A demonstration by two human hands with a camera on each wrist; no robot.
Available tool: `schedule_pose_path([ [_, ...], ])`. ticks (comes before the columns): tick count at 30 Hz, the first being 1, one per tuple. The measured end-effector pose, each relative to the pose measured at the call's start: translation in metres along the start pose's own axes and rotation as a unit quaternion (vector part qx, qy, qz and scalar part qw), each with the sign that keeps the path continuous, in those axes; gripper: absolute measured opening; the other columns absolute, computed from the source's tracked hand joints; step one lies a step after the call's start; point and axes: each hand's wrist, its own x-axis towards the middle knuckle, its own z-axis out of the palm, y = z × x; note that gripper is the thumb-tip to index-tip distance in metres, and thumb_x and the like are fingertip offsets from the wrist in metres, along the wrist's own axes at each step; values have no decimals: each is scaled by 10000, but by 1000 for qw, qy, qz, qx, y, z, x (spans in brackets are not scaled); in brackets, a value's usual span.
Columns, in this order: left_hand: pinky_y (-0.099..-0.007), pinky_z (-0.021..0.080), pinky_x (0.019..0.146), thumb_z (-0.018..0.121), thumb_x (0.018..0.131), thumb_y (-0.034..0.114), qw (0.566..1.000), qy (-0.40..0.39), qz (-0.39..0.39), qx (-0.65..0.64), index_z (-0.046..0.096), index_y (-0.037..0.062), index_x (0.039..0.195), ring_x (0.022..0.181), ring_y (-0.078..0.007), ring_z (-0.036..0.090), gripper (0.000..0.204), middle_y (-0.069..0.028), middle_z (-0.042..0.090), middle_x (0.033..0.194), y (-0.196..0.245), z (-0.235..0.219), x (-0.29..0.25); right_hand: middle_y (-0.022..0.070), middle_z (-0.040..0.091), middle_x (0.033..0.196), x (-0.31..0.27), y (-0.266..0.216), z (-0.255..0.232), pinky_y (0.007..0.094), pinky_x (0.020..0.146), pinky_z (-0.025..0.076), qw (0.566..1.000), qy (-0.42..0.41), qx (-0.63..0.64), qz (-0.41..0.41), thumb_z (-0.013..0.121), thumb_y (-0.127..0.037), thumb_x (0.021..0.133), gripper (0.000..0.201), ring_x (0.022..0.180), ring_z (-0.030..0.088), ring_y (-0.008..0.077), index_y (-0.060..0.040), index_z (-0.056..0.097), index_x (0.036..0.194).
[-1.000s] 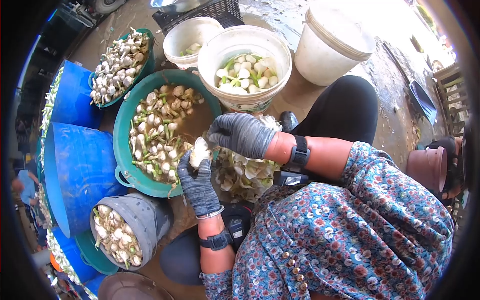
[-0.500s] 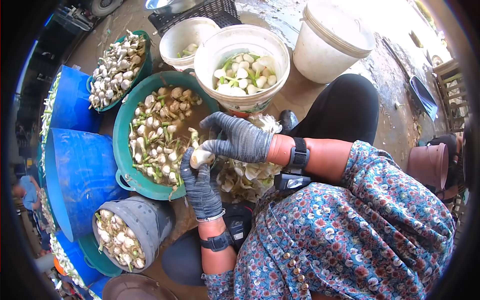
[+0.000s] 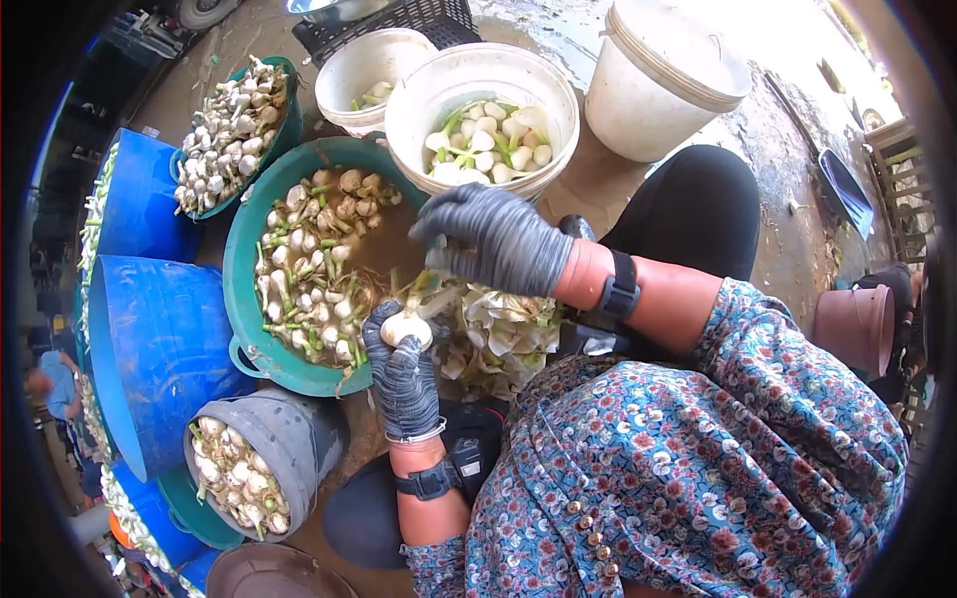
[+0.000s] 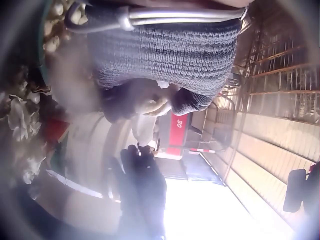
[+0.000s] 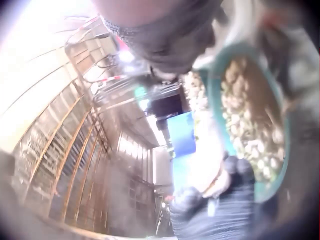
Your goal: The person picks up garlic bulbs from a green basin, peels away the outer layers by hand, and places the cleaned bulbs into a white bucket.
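Note:
My gloved left hand point(image 3: 407, 389) holds a white garlic bulb point(image 3: 406, 329), its stem pointing up and away, over the near rim of the green basin point(image 3: 239, 229). Above and to the right of the bulb, my gloved right hand point(image 3: 498, 239) is blurred, its fingers curled, with a pale strip of garlic peel point(image 3: 439, 255) between thumb and fingers. In the right wrist view the left hand point(image 5: 215, 212) grips the bulb point(image 5: 218, 184). Unpeeled garlic point(image 3: 314, 264) lies in the basin's brown water. Loose peels point(image 3: 503, 334) are heaped below the right hand.
A white bucket point(image 3: 399, 120) with peeled garlic stands beyond the hands, a smaller white bucket point(image 3: 334, 95) beside it. A closed white bucket point(image 3: 638, 125) is farther right. Blue drums point(image 3: 164, 349), a grey bucket point(image 3: 309, 439) and a green tub point(image 3: 289, 115) stand left.
The right hand has come off the bulb and moved up and right, with its fingers curling. The bulb has turned in the left hand, so its stem now shows pointing away.

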Motion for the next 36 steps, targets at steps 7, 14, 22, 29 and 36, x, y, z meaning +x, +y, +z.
schedule_pose_path([
  [7,-308,422,934,562,792,133,996,-25,-39,76,429,43,1261,1039,-165,469,496,-72,457,1164,-3,2,-1,56,642,959,-14,-12,22,408,866,459,977,-154,-72,-129,705,-210,742,182,958,601,270,-156,655,909],
  [14,-323,408,963,547,804,130,935,-97,92,328,418,27,1275,1053,-189,476,500,-75,452,1182,-3,2,-5,121,621,844,-26,-15,35,401,732,496,968,-195,51,149,699,-166,718,208,813,618,314,-92,632,900],
  [22,-340,411,983,635,839,114,972,-33,-50,228,409,15,1311,1109,-201,490,533,-114,496,1214,8,14,-8,160,625,790,-29,-20,39,422,685,507,989,-110,17,96,649,-127,776,142,770,626,362,-49,613,890],
  [29,-382,371,1049,508,780,-76,891,-60,161,420,302,5,1400,1206,-288,480,658,-199,447,1312,0,12,-9,160,644,907,-26,-5,42,375,715,496,908,-182,194,322,549,-325,921,326,835,622,276,-6,614,915],
  [36,-346,363,1052,512,795,5,950,-31,104,294,354,10,1379,1179,-231,482,604,-145,449,1308,2,5,-9,21,621,761,-22,12,35,306,595,495,823,-237,286,429,622,-355,915,334,700,602,119,-29,643,984],
])
